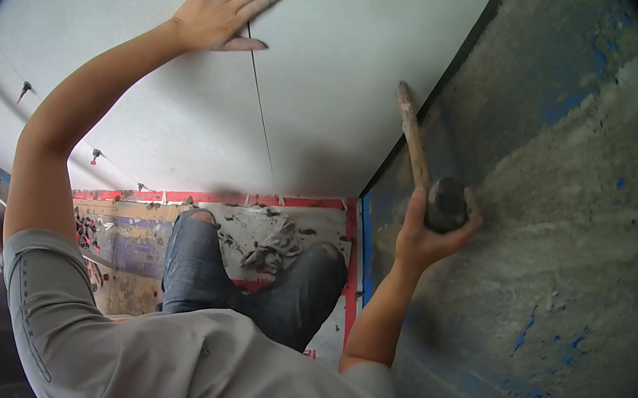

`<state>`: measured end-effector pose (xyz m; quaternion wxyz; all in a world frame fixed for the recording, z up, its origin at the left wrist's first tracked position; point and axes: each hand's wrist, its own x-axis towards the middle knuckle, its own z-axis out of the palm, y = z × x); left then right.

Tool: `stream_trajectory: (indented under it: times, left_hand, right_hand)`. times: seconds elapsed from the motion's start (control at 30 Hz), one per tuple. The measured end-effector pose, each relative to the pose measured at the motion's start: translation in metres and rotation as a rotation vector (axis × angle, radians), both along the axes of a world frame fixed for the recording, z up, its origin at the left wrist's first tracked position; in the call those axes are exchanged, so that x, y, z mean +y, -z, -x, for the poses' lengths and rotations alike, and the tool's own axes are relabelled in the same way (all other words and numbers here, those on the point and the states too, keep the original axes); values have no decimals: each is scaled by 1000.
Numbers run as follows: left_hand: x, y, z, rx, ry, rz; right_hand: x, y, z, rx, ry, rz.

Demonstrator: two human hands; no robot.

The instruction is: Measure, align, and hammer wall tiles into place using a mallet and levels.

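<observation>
My left hand (229, 14) lies flat on a large pale wall tile (341, 33), its fingers stretched out and the thumb apart. It rests across the thin dark joint (259, 90) between two tiles. To the right, my right hand (427, 244) grips a rubber mallet (447, 206) by its dark head, the thumb on one side and fingers around the other. The mallet's worn wooden handle (412, 131) points up and away, its end in front of the tile's right edge. I cannot tell whether the mallet touches the wall.
A rough grey wall (570, 248) with blue patches meets the tiles at a dark corner gap. Several small black and red clips (25, 90) stick out along a joint at left. Below are a crumpled grey cloth (275, 245), red tape (349, 239), debris and a wooden board (140, 244).
</observation>
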<state>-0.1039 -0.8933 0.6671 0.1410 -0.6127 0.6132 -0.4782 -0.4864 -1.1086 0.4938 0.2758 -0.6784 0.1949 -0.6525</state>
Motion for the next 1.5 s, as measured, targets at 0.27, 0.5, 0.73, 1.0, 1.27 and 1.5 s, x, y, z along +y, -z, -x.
stream_trajectory:
  times: [0.27, 0.5, 0.73, 1.0, 1.27, 1.5]
  left_hand:
    - [2, 6, 6, -14, 18, 14]
    - [8, -16, 12, -27, -12, -29]
    - [-7, -88, -2, -53, 20, -9]
    - [21, -118, 7, -103, -63, 126]
    - [17, -122, 3, -143, 127, 241]
    - [18, -148, 6, -121, -68, 117]
  right_hand:
    - [13, -30, 4, 59, -29, -46]
    - [20, -40, 4, -4, 7, 164]
    - [14, -52, -2, -19, -93, 79]
    - [40, -128, 23, -223, -207, 308]
    - [45, -152, 8, -118, -214, 246]
    - [33, -160, -8, -24, -181, 198]
